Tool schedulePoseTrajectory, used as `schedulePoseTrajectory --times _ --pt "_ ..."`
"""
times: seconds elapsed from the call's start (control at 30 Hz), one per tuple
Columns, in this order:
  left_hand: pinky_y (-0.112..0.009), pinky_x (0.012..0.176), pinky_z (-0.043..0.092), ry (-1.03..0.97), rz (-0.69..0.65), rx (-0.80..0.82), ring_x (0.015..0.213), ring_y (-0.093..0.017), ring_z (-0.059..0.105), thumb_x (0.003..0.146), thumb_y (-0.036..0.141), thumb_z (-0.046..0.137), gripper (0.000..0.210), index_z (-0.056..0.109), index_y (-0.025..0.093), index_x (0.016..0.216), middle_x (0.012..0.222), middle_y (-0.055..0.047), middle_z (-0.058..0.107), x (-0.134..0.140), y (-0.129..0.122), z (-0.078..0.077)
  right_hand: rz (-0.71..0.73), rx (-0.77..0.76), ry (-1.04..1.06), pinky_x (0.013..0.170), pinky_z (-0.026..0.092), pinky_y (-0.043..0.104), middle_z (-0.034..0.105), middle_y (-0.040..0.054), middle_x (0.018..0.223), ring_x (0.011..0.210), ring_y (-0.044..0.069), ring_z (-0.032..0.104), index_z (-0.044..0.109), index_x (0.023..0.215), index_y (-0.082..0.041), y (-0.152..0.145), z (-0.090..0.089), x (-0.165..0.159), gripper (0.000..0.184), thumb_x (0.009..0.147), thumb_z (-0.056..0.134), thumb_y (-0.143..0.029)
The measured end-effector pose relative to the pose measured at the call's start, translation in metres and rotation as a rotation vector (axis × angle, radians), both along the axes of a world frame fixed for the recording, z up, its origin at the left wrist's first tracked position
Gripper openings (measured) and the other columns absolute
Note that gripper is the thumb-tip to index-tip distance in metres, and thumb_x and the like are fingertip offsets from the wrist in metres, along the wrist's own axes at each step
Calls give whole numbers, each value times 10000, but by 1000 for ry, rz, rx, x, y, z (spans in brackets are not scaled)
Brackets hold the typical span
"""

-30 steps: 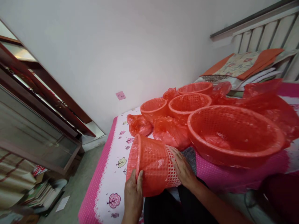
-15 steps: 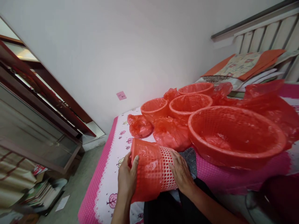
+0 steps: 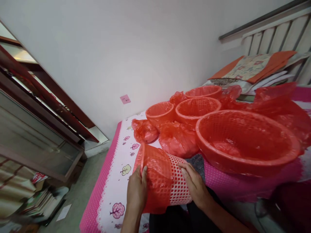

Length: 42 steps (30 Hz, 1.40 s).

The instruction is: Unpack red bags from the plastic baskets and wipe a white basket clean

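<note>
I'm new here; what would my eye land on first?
The wide basket at right, covered in shiny red film, would probably draw the eye first, with three other baskets beyond it. Next comes the tipped basket at lower centre, partly covered in film, the left hand at its rim and the right hand on its white latticed part. A pink label stands out on the pale wall.

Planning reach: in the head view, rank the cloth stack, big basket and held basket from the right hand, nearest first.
1. Held basket: touching the right hand.
2. Big basket: beyond, to its right.
3. Cloth stack: far back right, by the wall.
</note>
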State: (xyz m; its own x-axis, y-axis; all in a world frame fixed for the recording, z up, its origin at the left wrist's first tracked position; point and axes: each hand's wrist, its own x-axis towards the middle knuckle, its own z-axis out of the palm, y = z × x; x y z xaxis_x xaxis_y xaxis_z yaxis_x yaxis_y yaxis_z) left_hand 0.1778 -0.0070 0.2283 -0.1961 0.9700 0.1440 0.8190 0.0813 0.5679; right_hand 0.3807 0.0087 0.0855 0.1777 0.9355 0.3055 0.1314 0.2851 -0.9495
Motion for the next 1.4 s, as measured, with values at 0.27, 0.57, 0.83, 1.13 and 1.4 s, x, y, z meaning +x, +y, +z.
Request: schedulePoseTrajectory --times 0.27,0.57,0.83,1.13,1.4 --pt "-393 768 506 6 -35 -18 895 -332 754 978 598 337 532 663 187 1064 963 -172 798 11 -22 -11 517 -439 833 712 567 348 779 68 864 736 221 727 734 1043 -191 -7 50 -18 522 734 860 -593" --pt "-414 765 566 74 -70 64 915 -352 773 979 606 375 609 729 148 1170 983 -182 819 -2 -29 -27 239 -494 832 468 390 196 627 -45 610 500 92 566 625 778 -198 5 41 12 408 642 899 -468" --pt "-436 844 580 62 -121 47 979 -356 767 983 598 384 646 717 115 1252 1089 -207 806 -8 -35 -30 359 -489 706 514 408 228 672 -17 705 548 106 572 660 848 -187 5 43 8 430 683 874 -521" --pt "-437 925 571 1 -169 47 1021 -334 752 975 608 453 561 747 179 1186 1153 -173 796 -25 -41 -29 97 -355 538 527 414 256 667 -9 667 549 132 566 680 849 -197 16 17 25 315 699 782 -454" --pt "-400 881 573 -97 -213 17 935 -303 740 988 597 464 492 771 214 1025 1053 -131 806 -25 -44 -23 -95 166 -195 1098 485 536 694 146 1341 1258 306 629 635 1338 -203 10 -28 15 427 982 486 -387"
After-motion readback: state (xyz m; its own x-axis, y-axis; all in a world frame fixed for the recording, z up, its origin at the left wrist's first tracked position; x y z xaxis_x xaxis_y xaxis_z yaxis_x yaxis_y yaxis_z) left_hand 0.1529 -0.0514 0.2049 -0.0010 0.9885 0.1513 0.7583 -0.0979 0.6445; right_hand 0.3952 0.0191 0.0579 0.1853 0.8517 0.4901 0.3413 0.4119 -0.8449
